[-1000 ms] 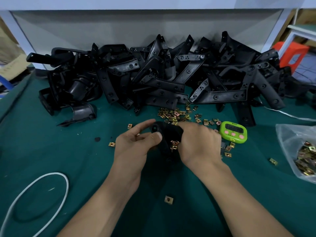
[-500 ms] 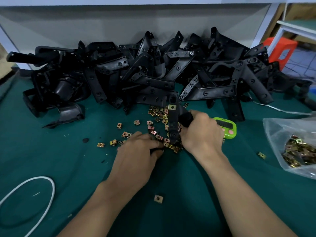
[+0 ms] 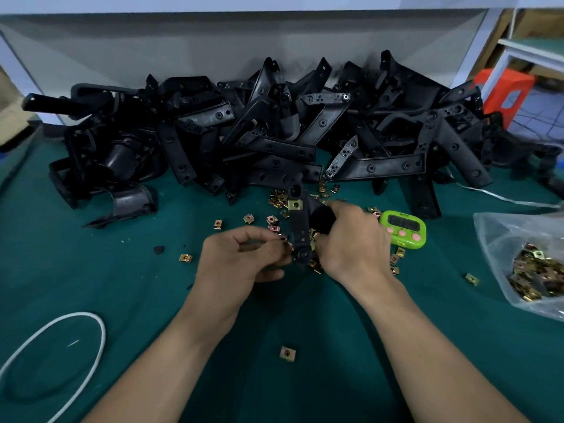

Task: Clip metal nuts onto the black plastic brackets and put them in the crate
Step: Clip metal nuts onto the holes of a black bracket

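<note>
Holding the long black plastic bracket (image 3: 300, 236) upright above the green cloth-covered table (image 3: 122, 270), the right hand (image 3: 351, 239) wraps its fingers round the thick side of the part near mid-length. This grip turns the flat, perforated arm towards the operator and leaves its left edge free for fitting.

One square brass-coloured metal nut (image 3: 295, 204) is already clipped on the upper end of the arm, just below the round boss.

The left hand (image 3: 241, 257) has thumb and forefinger pressed together at the lower left edge of the arm. They pinch a small item judged to be a second nut (image 3: 282, 238). The fingertips hide most of it, so its seating cannot be confirmed.

The scattered loose nuts (image 3: 248, 219) lie on the cloth directly beneath and beside the bracket, within short reach of the picking hand. Reserve stock sits in the clear plastic bag (image 3: 518, 261) at the right. The heap of black brackets (image 3: 274, 148) is stacked against the back panel. A green digital timer (image 3: 403, 228) stands just beside the right hand.

The crate is not in view.

The step in hand appears to be fitting the lower nut. It calls for a square push over the edge until the holes align; a skewed push risks the clip springing off into the loose stock.
</note>
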Motion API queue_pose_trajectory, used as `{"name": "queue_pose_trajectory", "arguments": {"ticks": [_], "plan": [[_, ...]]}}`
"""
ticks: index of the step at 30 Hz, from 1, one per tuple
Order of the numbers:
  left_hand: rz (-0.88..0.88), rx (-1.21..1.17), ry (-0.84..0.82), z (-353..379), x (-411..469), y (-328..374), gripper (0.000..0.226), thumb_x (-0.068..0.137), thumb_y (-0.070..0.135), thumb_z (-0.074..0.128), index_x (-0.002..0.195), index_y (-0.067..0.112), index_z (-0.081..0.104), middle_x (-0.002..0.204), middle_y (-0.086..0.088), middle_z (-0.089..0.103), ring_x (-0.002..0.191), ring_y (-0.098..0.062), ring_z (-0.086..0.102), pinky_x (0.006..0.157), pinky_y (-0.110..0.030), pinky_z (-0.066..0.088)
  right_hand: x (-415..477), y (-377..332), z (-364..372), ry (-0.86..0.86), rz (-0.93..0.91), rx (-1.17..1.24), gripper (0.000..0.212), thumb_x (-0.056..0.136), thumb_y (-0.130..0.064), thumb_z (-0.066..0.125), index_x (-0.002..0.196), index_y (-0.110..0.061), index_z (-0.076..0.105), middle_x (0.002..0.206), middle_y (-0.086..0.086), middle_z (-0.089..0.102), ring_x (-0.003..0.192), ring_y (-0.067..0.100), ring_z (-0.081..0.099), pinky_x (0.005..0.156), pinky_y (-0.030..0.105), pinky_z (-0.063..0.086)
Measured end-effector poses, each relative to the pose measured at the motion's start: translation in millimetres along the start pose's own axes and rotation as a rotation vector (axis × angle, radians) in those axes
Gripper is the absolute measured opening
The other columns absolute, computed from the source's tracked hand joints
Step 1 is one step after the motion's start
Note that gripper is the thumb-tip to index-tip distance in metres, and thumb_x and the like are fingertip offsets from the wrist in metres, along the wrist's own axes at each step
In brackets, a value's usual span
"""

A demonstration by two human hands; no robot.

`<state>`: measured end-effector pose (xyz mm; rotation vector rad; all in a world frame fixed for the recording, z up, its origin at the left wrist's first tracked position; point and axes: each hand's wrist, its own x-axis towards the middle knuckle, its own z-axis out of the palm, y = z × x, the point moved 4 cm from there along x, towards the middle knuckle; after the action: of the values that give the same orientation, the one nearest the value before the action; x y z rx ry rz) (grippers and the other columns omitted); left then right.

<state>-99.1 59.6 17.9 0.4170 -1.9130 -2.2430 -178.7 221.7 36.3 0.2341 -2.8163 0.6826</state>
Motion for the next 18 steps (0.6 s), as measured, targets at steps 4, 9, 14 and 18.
{"name": "queue_pose_trajectory", "arguments": {"ticks": [4,9,14,18], "plan": [[0.05,-0.075,0.014,-2,2,5,0.031,0.08,-0.007,0.077,0.069,0.022,0.078,0.078,-0.01,0.076,0.069,-0.016,0.071,0.064,-0.021,0.057,-1,-1,0,-0.006,-0.008,-0.011,0.022,0.071,-0.016,0.069,0.085,-0.029,0.059,0.059,-0.009,0.043,0.064,0.03,0.044,0.059,0.033,0.034],[0.109,-0.104,0.084,-6,4,11,0.017,0.068,0.013,0.087,0.066,0.023,0.073,0.066,-0.001,0.069,0.062,-0.009,0.063,0.06,-0.016,0.052,0,-2,1,-0.004,-0.033,-0.017,0.024,0.073,-0.016,0.07,0.092,-0.029,0.064,0.068,-0.003,0.055,0.065,0.028,0.046,0.06,0.032,0.036],[0.08,-0.027,0.141,-11,9,4,0.022,0.078,-0.004,0.078,0.087,0.016,0.074,0.065,0.003,0.064,0.061,-0.007,0.059,0.061,-0.014,0.049,-1,-3,1,-0.004,-0.045,-0.018,0.032,0.073,-0.016,0.071,0.101,-0.031,0.068,0.067,-0.004,0.05,0.066,0.027,0.044,0.061,0.031,0.035],[0.129,0.079,0.141,-9,8,4,0.032,0.084,-0.002,0.072,0.089,0.028,0.083,0.07,0.01,0.071,0.07,-0.002,0.064,0.069,-0.011,0.049,-2,-4,2,-0.023,-0.059,-0.02,0.031,0.072,-0.016,0.07,0.1,-0.03,0.067,0.066,-0.005,0.05,0.067,0.027,0.045,0.063,0.031,0.036]]}}
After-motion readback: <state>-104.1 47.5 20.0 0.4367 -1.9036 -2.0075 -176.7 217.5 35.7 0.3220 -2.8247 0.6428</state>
